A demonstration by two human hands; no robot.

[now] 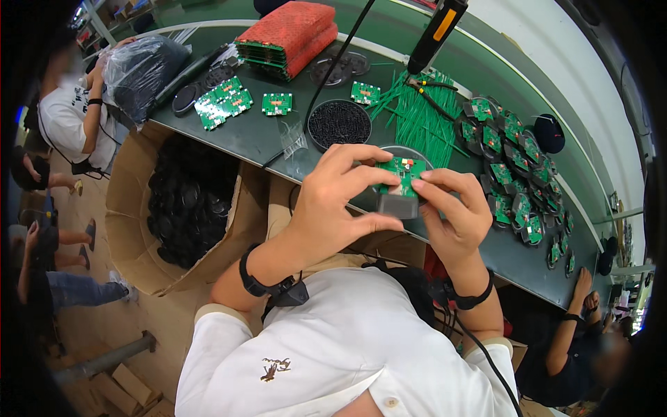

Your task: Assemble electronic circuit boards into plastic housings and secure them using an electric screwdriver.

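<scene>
In front of my chest, both hands hold a green circuit board (405, 169) set against a black plastic housing (398, 206). My left hand (333, 191) grips it from the left, fingers along the board's upper edge and thumb at the housing's lower side. On the other side my right hand (455, 212) pinches the board's right edge with thumb and fingers. The housing's near side is slightly blurred, and how the board sits in it is partly hidden by my fingers. Just beyond the hands stands a round dish of small black screws (339, 124).
Green cable ties (427, 125) lie behind my hands, with yellow-black cutters (434, 89) and a hanging electric screwdriver (436, 35). Housings with boards (514, 163) crowd the right. Loose boards (222, 104) and a red-wrapped stack (288, 38) lie left. A cardboard box (128, 222) holds black parts. People work at both sides.
</scene>
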